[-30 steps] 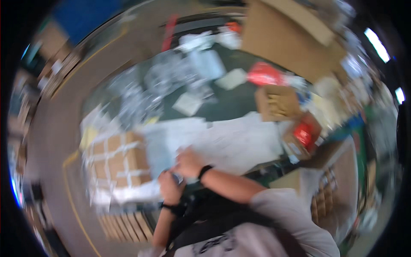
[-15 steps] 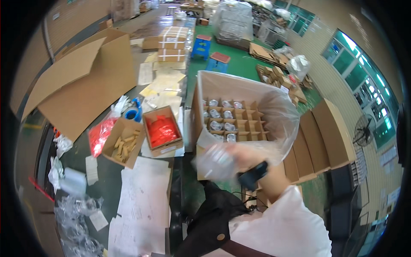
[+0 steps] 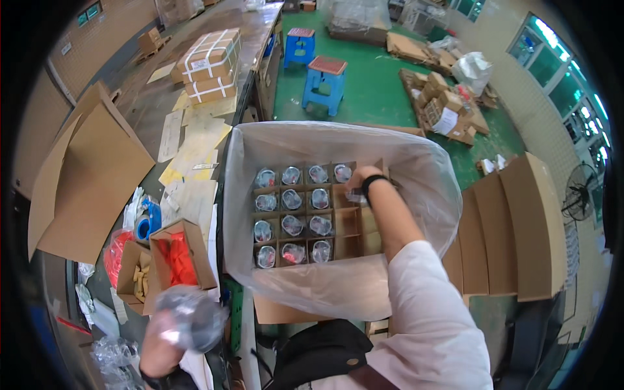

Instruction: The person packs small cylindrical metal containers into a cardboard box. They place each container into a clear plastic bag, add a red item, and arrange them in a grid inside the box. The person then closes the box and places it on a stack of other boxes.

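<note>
Over the table's [image 3: 255,29] near edge, L hand [image 3: 161,341] has a clear jar [image 3: 193,318] in plastic wrap, fingers curled round its side; both blurred. Jar sits just in front of a small box [image 3: 207,260] w/ red plastic [image 3: 177,257] in it. R hand [image 3: 368,181] is down inside the big box [image 3: 283,311], at the far row of the divider [image 3: 348,224], right next to that row's 4th jar. Smth clear shows by its fingers, but tips are hidden, so can't tell if they're gripping it.

Big box has a clear liner [image 3: 422,169] draped over the rim. Wrapped jars [image 3: 292,225] stand in the cells: 4 in far row, 3 in each of the other 3 rows, some w/ red bits showing.

L of big box, on table: 2nd small box [image 3: 130,299] w/ tan pieces [image 3: 141,276], blue roll [image 3: 149,221], strapped cartons [image 3: 211,65] farther up. Beyond: 2 blue stools [image 3: 327,88] on green floor [image 3: 370,101]. Cardboard panels [image 3: 530,234] + fan [image 3: 580,195] on R side.
</note>
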{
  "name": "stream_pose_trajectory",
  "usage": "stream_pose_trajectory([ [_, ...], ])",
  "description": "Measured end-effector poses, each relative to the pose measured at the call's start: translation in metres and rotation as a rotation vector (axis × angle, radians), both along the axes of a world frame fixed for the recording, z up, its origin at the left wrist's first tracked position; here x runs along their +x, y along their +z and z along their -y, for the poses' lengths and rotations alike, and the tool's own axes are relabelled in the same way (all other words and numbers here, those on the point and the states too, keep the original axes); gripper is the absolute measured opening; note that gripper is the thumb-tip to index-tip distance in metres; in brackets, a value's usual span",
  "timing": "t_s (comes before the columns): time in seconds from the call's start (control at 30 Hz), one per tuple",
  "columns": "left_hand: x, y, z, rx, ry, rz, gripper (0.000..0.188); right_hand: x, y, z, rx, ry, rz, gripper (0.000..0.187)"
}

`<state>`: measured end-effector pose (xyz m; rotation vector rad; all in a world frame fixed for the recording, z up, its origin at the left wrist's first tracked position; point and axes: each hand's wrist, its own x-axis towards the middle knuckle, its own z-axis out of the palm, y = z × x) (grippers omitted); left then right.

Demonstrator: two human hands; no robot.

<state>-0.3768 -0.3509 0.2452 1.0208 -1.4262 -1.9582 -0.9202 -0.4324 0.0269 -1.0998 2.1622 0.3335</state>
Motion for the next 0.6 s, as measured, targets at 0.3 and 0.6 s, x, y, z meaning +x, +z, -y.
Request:
stream_pose_trajectory([
  [0.3,-0.316,-0.225,0.048,-0.269,-0.576,0.623,0.070,-0.033,-0.062,-0.043,-0.897,-0.612,0.587,0.055],
  [0.6,-0.422,-0.371,-0.001,-1.222,-0.209,1.010,0.045,0.025,0.086,-0.262,-1.062,-0.674,0.849,0.027],
])
